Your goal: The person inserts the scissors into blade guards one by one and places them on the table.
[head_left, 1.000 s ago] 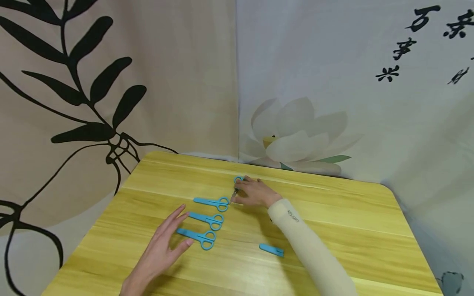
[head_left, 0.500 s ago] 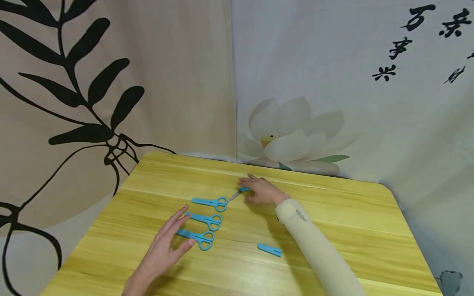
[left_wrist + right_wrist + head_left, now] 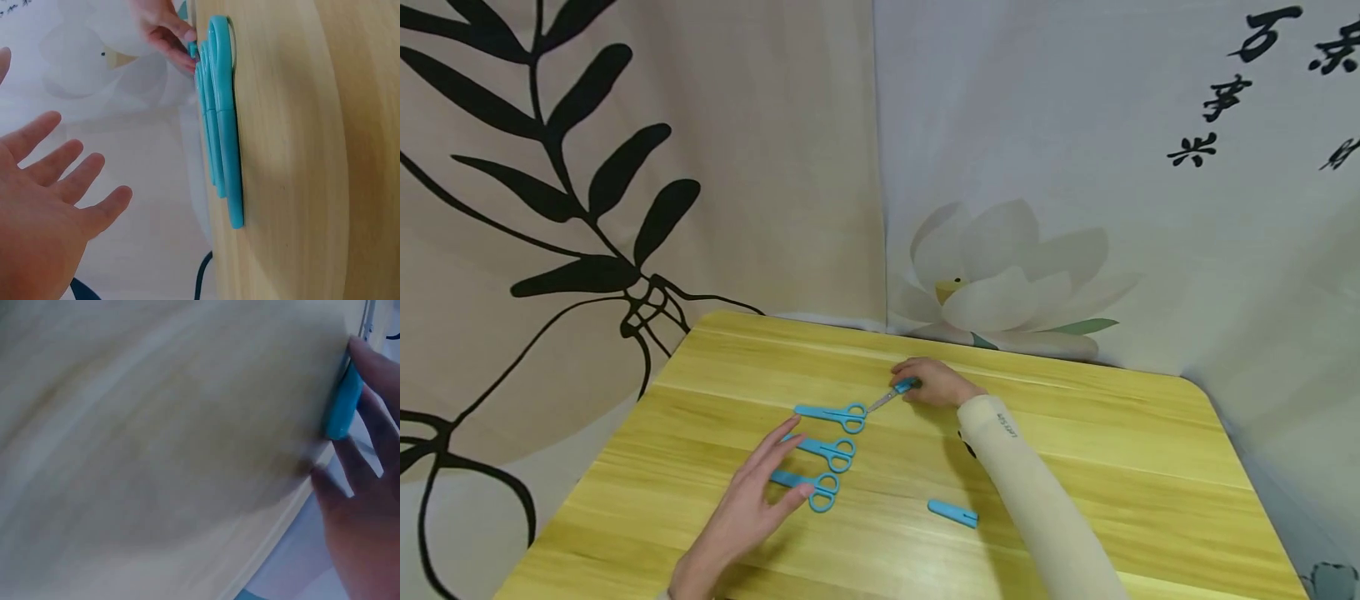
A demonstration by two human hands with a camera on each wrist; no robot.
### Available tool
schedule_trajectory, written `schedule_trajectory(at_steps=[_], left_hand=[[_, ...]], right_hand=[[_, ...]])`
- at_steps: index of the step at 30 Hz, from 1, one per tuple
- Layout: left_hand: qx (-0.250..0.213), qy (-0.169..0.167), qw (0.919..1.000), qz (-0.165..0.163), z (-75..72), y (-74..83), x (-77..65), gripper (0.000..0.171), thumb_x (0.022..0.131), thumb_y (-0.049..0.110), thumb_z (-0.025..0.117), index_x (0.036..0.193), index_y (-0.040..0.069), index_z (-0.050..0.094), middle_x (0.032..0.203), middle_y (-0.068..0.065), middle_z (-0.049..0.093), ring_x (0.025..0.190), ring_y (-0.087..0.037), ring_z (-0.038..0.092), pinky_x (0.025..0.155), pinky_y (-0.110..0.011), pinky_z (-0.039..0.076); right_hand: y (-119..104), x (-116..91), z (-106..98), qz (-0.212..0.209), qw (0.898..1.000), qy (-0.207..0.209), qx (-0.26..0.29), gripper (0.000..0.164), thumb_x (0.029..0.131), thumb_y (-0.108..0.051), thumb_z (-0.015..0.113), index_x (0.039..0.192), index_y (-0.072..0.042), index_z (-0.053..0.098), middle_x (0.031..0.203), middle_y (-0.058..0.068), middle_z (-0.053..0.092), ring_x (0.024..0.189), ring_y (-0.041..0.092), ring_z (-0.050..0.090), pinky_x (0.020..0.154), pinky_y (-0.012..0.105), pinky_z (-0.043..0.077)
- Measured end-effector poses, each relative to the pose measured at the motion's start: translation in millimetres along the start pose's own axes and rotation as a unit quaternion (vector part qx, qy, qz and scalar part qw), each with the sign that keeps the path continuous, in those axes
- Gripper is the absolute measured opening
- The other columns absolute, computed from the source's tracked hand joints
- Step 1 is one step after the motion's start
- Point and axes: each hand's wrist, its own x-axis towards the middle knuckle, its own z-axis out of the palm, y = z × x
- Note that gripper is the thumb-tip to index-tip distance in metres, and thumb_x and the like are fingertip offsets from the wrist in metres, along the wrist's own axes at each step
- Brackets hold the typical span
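Observation:
At the table's far side my right hand (image 3: 936, 383) pinches the blue handle of a pair of scissors (image 3: 907, 386). Their metal blades are bare and point toward the left and front, tips close to the farthest sheathed pair. In the right wrist view the thumb and fingers are about the blue handle (image 3: 344, 407). Three more blue scissors lie in a column in their sheaths: a far pair (image 3: 831, 416), a middle pair (image 3: 826, 451) and a near pair (image 3: 823, 492). My left hand (image 3: 747, 510), fingers spread, hovers by their sheath ends and partly hides the near two.
A loose blue scissors sheath (image 3: 953, 513) lies on the wooden table (image 3: 1075, 467), right of the near scissors. Printed curtains (image 3: 775, 167) hang behind the table's far edge.
My right hand has drawn slightly right with the bare-bladed scissors, turning them from nearly upright in view to slanted. The left hand has barely moved.

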Motion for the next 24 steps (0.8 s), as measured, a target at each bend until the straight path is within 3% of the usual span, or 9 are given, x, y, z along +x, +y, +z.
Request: schedule_trajectory(at_steps=[3,10,24], left_hand=[[-0.005,0.003,1.0000,0.002,1.5,1.9,1.3,0.062,0.095,0.030,0.076,0.147,0.005,0.054,0.162,-0.014,0.039,0.137,-0.049,0.046,0.096,-0.073,0.045],[-0.013,0.005,0.9998,0.013,4.8,5.7,3.4,0.061,0.095,0.030,0.075,0.145,0.002,0.055,0.160,-0.016,0.040,0.138,-0.049,0.045,0.096,-0.073,0.045],[-0.016,-0.020,0.9993,0.025,11.7,17.7,10.8,0.061,0.096,0.032,0.074,0.149,0.008,0.053,0.162,-0.009,0.039,0.136,-0.045,0.050,0.097,-0.070,0.047]], right_hand=[[1,-1,0,-0.009,1.000,0.019,-0.001,0.025,0.097,-0.007,0.073,0.122,-0.006,0.075,0.141,0.015,0.060,0.133,0.036,0.053,0.112,0.048,0.043],[4,-8,2,-0.006,0.999,0.044,0.019,0.016,0.096,-0.005,0.074,0.112,-0.006,0.077,0.124,0.012,0.066,0.114,0.029,0.061,0.098,0.042,0.052],[2,-43,1,0.032,0.998,0.058,0.000,0.013,0.094,-0.012,0.078,0.107,-0.010,0.077,0.112,0.001,0.069,0.102,0.020,0.065,0.092,0.036,0.054]])
